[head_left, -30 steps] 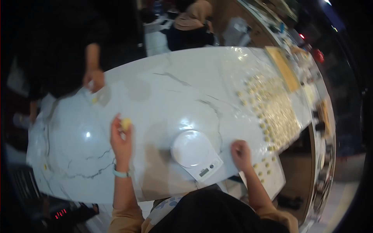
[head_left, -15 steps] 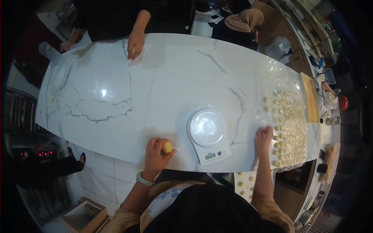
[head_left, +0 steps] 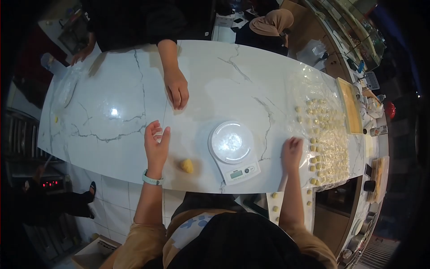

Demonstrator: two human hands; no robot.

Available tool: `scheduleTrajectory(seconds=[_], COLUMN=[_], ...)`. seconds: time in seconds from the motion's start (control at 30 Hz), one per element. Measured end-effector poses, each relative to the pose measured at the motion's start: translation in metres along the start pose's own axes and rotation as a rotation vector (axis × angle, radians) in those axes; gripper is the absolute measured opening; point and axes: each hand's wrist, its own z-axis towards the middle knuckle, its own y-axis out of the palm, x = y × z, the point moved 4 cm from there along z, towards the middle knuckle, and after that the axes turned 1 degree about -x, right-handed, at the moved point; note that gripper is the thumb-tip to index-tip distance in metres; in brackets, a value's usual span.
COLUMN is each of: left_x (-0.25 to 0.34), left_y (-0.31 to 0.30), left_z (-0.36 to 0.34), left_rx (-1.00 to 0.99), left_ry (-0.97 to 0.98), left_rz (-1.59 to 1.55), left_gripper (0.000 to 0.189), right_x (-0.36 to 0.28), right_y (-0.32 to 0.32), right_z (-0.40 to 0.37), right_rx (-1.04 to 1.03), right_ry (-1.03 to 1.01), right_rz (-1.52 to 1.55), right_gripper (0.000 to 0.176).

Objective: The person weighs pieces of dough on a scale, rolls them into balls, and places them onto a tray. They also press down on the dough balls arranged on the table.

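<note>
A lump of yellow dough [head_left: 187, 165] lies on the marble-patterned table [head_left: 201, 71], apart from both hands. Left of it, my left hand [head_left: 156, 144] hovers over the table with its fingers spread and nothing in them. A white digital kitchen scale [head_left: 231, 142] stands between my hands, its round plate bare. To the right of the scale, my right hand [head_left: 292, 152] is near the rows of small yellow dough balls [head_left: 315, 148]. Its fingers are curled in, and whether they hold anything is hidden. Clear plastic sheeting [head_left: 336, 152] covers many of the balls.
Across the table, another person's hand [head_left: 176, 87] reaches toward the middle, close to my left hand. A rectangular tray [head_left: 350, 106] sits at the far right. More dough balls [head_left: 275, 208] show below the table's front edge. A second person [head_left: 268, 33] is at the back.
My left hand has let go of the dough lump, which now rests on the table, and has moved up and left. The other person's hand has come nearer, toward the middle.
</note>
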Motion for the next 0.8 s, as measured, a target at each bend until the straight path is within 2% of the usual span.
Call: scheduleTrajectory(seconds=[0.07, 0.17, 0.2, 0.23, 0.27, 0.3, 0.33, 0.43, 0.5, 0.53, 0.6, 0.67, 0.7, 0.73, 0.8], left_x=[-0.002, -0.024, -0.025, -0.02, -0.014, -0.01, -0.002, -0.003, -0.003, -0.002, 0.0, 0.011, 0.012, 0.004, 0.0], left_y=[0.001, 0.007, 0.009, 0.015, 0.022, 0.03, 0.035, 0.04, 0.042, 0.042, 0.045, 0.053, 0.059, 0.062, 0.067], left_z=[-0.001, -0.011, -0.012, -0.008, -0.003, 0.003, 0.011, 0.026, 0.04, 0.045, 0.051, 0.062, 0.067, 0.074, 0.084], left_rx=[0.089, 0.023, 0.002, -0.013, -0.025, -0.038, -0.031, -0.027, -0.031, -0.049, -0.106, -0.109, -0.142, -0.18, -0.25], left_ry=[-0.054, -0.017, -0.026, 0.041, 0.111, 0.106, 0.17, 0.273, 0.308, 0.267, 0.227, 0.402, 0.422, 0.428, 0.411], left_rz=[-0.145, -0.016, -0.016, 0.069, 0.15, 0.142, 0.183, 0.244, 0.256, 0.259, 0.26, 0.278, 0.29, 0.29, 0.296], left_gripper=[0.038, 0.041, 0.041, 0.043, 0.045, 0.045, 0.047, 0.05, 0.051, 0.051, 0.05, 0.04, 0.03, 0.028, 0.025], right_x=[-0.002, 0.05, 0.036, 0.067, 0.059, 0.053, 0.013, 0.008, 0.016, 0.018, 0.042, 0.067, 0.052, 0.026, -0.005], right_y=[-0.007, -0.043, -0.051, -0.049, -0.035, -0.023, -0.006, 0.007, -0.009, -0.026, -0.042, -0.032, -0.022, -0.007, 0.008], right_z=[-0.042, -0.045, -0.029, -0.013, 0.003, 0.02, 0.019, -0.023, -0.065, -0.065, -0.043, -0.008, 0.007, 0.01, -0.013], right_rx=[-0.091, -0.025, -0.021, 0.023, 0.14, 0.065, 0.066, 0.034, -0.018, 0.006, 0.021, 0.152, 0.167, 0.182, 0.119], right_ry=[0.008, -0.011, -0.096, -0.045, -0.034, -0.14, -0.035, -0.017, 0.041, -0.05, -0.008, 0.01, -0.051, -0.111, 0.043], right_rz=[-0.091, 0.193, -0.097, -0.182, -0.05, -0.261, 0.019, -0.013, 0.165, -0.01, -0.007, -0.233, -0.206, -0.178, -0.042], right_gripper=[0.018, 0.017, 0.016, 0.016, 0.015, 0.013, 0.011, 0.012, 0.015, 0.016, 0.015, 0.015, 0.016, 0.017, 0.017])
